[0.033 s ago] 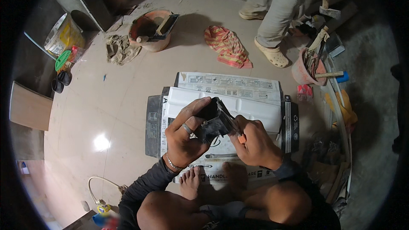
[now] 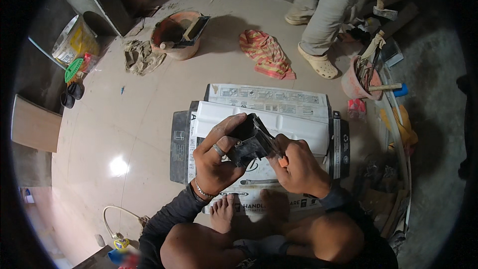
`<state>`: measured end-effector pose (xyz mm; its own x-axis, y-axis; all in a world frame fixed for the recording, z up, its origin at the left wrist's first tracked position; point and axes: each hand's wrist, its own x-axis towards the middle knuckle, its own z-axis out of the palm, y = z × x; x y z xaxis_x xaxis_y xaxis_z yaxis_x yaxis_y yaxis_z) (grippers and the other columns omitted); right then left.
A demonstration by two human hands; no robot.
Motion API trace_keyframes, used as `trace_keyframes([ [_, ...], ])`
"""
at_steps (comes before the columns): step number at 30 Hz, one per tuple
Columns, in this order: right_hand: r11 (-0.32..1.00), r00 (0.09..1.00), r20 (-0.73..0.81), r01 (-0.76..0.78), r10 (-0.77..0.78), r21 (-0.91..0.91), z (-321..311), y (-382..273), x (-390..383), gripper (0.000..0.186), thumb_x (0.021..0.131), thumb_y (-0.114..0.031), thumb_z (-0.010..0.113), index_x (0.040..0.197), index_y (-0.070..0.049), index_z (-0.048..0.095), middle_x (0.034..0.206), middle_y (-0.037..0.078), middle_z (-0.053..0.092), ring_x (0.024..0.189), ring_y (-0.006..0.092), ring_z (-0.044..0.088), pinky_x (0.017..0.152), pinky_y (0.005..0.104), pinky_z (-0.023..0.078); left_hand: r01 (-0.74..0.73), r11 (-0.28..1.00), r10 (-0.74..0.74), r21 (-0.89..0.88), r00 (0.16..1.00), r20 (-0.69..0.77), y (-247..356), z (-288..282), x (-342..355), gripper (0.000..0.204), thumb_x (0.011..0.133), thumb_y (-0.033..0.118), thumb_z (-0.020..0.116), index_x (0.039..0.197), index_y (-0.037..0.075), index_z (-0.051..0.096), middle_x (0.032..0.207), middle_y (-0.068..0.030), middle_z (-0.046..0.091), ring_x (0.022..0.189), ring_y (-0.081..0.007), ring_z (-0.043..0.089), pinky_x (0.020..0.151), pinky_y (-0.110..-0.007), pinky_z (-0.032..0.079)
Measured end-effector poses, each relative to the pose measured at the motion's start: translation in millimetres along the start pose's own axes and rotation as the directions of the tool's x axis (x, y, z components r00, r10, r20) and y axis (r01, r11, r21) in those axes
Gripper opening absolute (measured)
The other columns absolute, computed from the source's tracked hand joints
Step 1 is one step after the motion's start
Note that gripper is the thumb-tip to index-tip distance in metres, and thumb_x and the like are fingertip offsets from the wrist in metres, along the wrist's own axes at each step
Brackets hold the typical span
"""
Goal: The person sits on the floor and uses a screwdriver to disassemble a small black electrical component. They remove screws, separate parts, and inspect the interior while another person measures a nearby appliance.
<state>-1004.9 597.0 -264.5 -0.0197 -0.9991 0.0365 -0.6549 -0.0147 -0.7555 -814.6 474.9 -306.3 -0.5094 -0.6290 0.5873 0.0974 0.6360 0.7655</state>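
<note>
My left hand (image 2: 215, 158) is closed round a small black box-like plastic piece (image 2: 247, 150), open on one side, holding it up in front of me. My right hand (image 2: 302, 170) is closed on a tool with an orange end (image 2: 283, 162). Its thin dark part meets the right edge of the black piece; my fingers hide most of it, so its kind is unclear. Beneath both hands lies a flattened printed carton (image 2: 269, 93), with a long white panel (image 2: 294, 128) across it. My bare feet (image 2: 222, 214) rest at the carton's near edge.
Ahead stand a mortar-stained bucket (image 2: 186, 52) with a trowel-like tool on it, and a striped cloth (image 2: 266, 55). A co-worker in pale trousers (image 2: 326, 10) holds a hammer (image 2: 384, 12) at the far right. Near them is a pink tool bucket (image 2: 352, 82). A hose (image 2: 122, 209) lies lower left.
The co-worker's farther foot has shifted slightly to the right. My hands and the black piece look unchanged.
</note>
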Motion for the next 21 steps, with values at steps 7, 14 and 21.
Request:
trace_keyframes([
  [7, 0.983, 0.997, 0.028, -0.08, 0.076, 0.164, 1, -2, 5, 0.02, 0.096, -0.011, 0.068, 0.088, 0.0, 0.053, 0.072, 0.02, 0.06, 0.063, 0.0383, 0.061, 0.06, 0.0444, 0.046, 0.012, 0.996, -0.014, -0.091, 1.0, -0.013, -8, 0, 1, 0.038, 0.07, -0.003, 0.088, 0.101, -0.002, 0.065, 0.136, -0.0255, 0.069, 0.124, -0.0392, 0.07, 0.103, -0.042, 0.057],
  [14, 0.899, 0.949, 0.254, -0.271, 0.188, 0.345, -13, -14, 5, 0.018, 0.096, -0.014, 0.07, 0.102, 0.0, 0.061, 0.084, 0.008, 0.061, 0.078, 0.0162, 0.057, 0.075, 0.0338, 0.049, -0.002, 0.977, -0.009, -0.214, 0.999, -0.051, -16, 0, -1, 0.043, 0.071, 0.003, 0.093, 0.105, -0.004, 0.067, 0.134, -0.026, 0.07, 0.121, -0.0364, 0.072, 0.102, -0.041, 0.057],
  [21, 0.949, 0.965, 0.2, -0.216, 0.171, 0.232, -16, -18, 5, 0.019, 0.093, -0.014, 0.071, 0.098, 0.0, 0.06, 0.073, 0.008, 0.057, 0.068, 0.0176, 0.053, 0.065, 0.0376, 0.044, -0.074, 0.986, 0.063, -0.148, 0.995, -0.073, -21, 2, -5, 0.055, 0.072, 0.003, 0.095, 0.115, -0.002, 0.061, 0.136, -0.0278, 0.068, 0.123, -0.0368, 0.07, 0.103, -0.045, 0.057],
])
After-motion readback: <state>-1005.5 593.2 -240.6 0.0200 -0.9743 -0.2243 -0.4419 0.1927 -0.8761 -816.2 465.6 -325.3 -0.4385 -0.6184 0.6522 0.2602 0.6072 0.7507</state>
